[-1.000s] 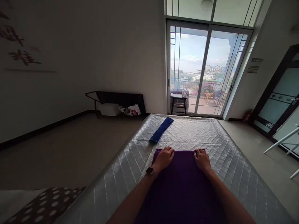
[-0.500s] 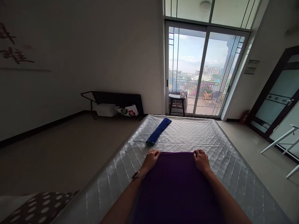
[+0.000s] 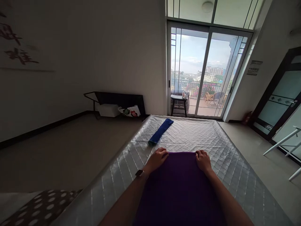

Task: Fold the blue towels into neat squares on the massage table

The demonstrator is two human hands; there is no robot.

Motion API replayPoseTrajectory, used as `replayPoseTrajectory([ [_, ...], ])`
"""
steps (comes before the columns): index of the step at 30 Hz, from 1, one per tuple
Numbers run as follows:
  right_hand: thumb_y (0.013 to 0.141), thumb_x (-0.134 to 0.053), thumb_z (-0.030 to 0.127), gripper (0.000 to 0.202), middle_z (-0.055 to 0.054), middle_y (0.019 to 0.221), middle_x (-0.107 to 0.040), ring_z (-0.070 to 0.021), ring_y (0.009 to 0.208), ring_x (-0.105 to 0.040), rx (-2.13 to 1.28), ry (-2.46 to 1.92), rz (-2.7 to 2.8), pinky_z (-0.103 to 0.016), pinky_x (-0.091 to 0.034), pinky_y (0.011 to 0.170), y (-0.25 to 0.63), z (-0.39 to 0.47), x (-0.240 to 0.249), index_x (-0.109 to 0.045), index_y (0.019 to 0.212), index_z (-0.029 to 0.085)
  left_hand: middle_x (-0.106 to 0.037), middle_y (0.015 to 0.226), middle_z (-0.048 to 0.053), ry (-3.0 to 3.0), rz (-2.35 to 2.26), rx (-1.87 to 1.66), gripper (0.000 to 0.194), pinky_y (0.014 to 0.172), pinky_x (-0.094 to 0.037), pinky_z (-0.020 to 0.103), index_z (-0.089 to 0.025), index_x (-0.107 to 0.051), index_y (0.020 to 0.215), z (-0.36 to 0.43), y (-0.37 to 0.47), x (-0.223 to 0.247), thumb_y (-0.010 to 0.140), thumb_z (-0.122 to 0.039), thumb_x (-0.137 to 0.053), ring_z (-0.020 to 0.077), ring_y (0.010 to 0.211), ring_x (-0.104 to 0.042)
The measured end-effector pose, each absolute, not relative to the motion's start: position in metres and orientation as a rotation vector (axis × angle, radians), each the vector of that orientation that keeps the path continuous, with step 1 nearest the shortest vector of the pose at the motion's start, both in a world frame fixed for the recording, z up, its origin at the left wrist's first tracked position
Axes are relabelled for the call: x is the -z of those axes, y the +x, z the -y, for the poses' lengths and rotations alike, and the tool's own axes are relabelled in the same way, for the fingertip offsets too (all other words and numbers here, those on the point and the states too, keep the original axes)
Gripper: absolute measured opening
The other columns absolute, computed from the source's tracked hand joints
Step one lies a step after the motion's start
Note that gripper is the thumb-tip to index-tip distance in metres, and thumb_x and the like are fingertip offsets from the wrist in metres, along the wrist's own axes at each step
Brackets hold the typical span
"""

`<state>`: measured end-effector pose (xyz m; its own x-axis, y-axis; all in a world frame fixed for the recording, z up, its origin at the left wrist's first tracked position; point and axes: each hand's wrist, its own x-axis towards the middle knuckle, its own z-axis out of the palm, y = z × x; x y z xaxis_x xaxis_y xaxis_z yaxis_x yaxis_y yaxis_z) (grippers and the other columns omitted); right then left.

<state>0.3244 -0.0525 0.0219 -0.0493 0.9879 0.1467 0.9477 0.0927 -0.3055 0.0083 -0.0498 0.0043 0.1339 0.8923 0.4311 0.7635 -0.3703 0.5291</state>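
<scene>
A dark purple cloth lies flat on the silver quilted mattress, its far edge straight between my hands. My left hand, with a watch on the wrist, has its fingers closed on the cloth's far left corner. At the far right corner, my right hand grips the same edge with curled fingers. Beyond my left hand, a folded blue cloth rests at a slant on the mattress.
A dark low rack holding a white box stands by the far wall. Behind the mattress are sliding glass doors. A brown polka-dot cloth is at lower left, white stool legs at right.
My left hand has shifted right and slightly away from me, closer to my right hand. The cloth's far edge between my hands now looks shorter. My right hand has hardly moved.
</scene>
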Motion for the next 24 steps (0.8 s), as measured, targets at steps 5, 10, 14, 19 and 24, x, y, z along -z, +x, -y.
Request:
replayPoseTrajectory([
  [5, 0.102, -0.037, 0.028, 0.035, -0.007, 0.128, -0.065, -0.0216, 0.123, -0.053, -0.168, -1.902, 2.067, -0.032, -0.039, 0.100, 0.325, 0.053, -0.022, -0.064, 0.123, 0.025, -0.074, 0.100, 0.008, 2.124, -1.633, -1.052, 0.028, 0.095, -0.052, 0.041, -0.021, -0.073, 0.092, 0.052, -0.006, 0.006, 0.093, -0.038, -0.050, 0.0255, 0.100, -0.067],
  [10, 0.101, -0.036, 0.029, 0.036, -0.007, 0.127, -0.065, -0.0219, 0.122, -0.054, -0.162, -1.895, 2.059, -0.033, -0.040, 0.099, 0.326, 0.052, -0.019, -0.065, 0.122, 0.024, -0.076, 0.093, 0.004, 2.086, -1.641, -1.037, 0.031, 0.090, -0.054, 0.037, -0.022, -0.075, 0.086, 0.047, -0.029, 0.007, 0.091, -0.043, -0.052, 0.0241, 0.093, -0.069],
  [14, 0.101, -0.037, 0.029, 0.035, -0.007, 0.126, -0.065, -0.0216, 0.121, -0.054, -0.147, -1.895, 2.055, -0.032, -0.040, 0.099, 0.326, 0.051, -0.018, -0.065, 0.122, 0.025, -0.076, 0.093, 0.005, 2.083, -1.668, -1.022, 0.035, 0.091, -0.053, 0.038, -0.022, -0.076, 0.087, 0.044, -0.031, 0.010, 0.092, -0.047, -0.051, 0.0239, 0.094, -0.068],
  [19, 0.101, -0.038, 0.029, 0.034, -0.007, 0.125, -0.066, -0.0219, 0.121, -0.055, -0.153, -1.912, 2.041, -0.033, -0.041, 0.098, 0.325, 0.051, -0.020, -0.066, 0.120, 0.025, -0.075, 0.096, 0.005, 2.118, -1.717, -0.968, 0.037, 0.093, -0.051, 0.037, -0.022, -0.076, 0.090, 0.046, -0.029, 0.009, 0.093, -0.047, -0.049, 0.0231, 0.097, -0.067],
  [24, 0.101, -0.038, 0.029, 0.034, -0.006, 0.126, -0.066, -0.0216, 0.121, -0.055, -0.147, -1.928, 2.036, -0.032, -0.041, 0.097, 0.325, 0.051, -0.020, -0.066, 0.120, 0.026, -0.074, 0.095, 0.006, 2.200, -1.786, -0.849, 0.038, 0.089, -0.051, 0.034, -0.021, -0.073, 0.085, 0.052, -0.029, -0.003, 0.096, -0.043, -0.045, 0.0223, 0.094, -0.067],
])
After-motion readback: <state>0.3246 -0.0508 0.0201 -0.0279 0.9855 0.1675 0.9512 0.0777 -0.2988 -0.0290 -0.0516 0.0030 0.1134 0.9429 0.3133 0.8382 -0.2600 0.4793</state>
